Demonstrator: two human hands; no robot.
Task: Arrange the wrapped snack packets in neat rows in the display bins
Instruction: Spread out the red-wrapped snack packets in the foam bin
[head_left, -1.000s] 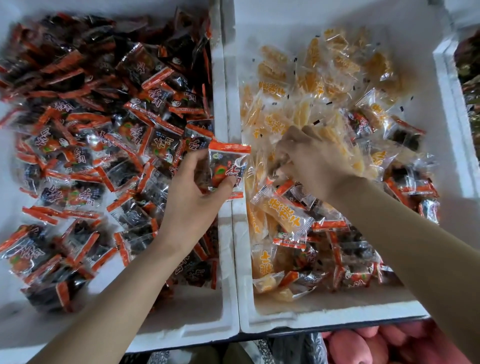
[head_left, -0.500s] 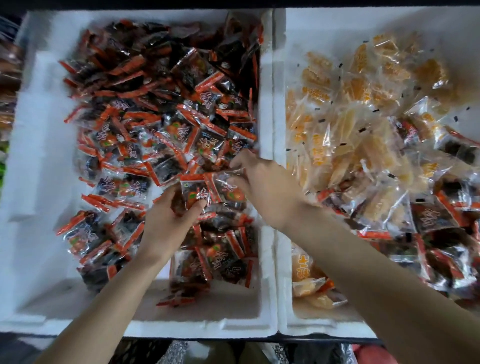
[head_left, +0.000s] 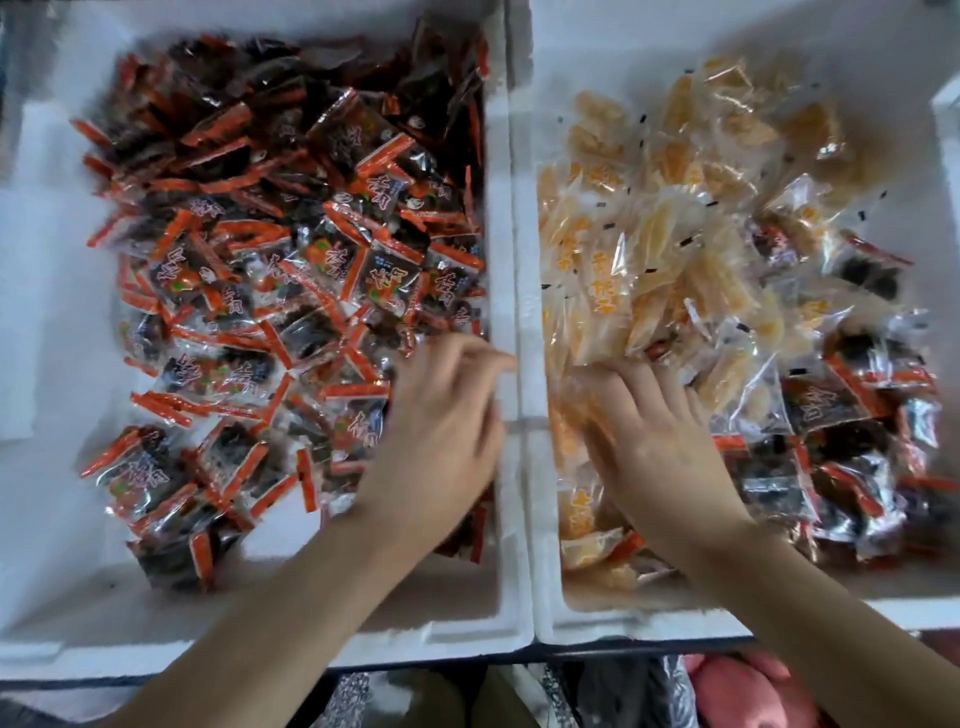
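Note:
Two white foam bins stand side by side. The left bin (head_left: 47, 322) holds a loose pile of dark packets with orange-red ends (head_left: 291, 249). In the right bin (head_left: 527, 260), yellow packets (head_left: 649, 249) fill the left and back, while several dark packets (head_left: 831, 405) lie mixed in at the right and front. My left hand (head_left: 441, 431) hovers over the left bin's right side, fingers loosely extended toward the shared wall, nothing visibly held. My right hand (head_left: 660, 431) lies flat on the yellow packets with its fingers stretched out. Both hands are blurred.
The bins' touching walls form a white ridge between my hands. The white edge of a further bin (head_left: 948, 109) shows at the far right. Below the bins' front rims are pink rounded items (head_left: 727, 691) and dark patterned material (head_left: 623, 691).
Half a second ago both hands held dark packets over the left bin. My right hand has since crossed into the right bin onto the yellow packets, and my left hand no longer holds a packet.

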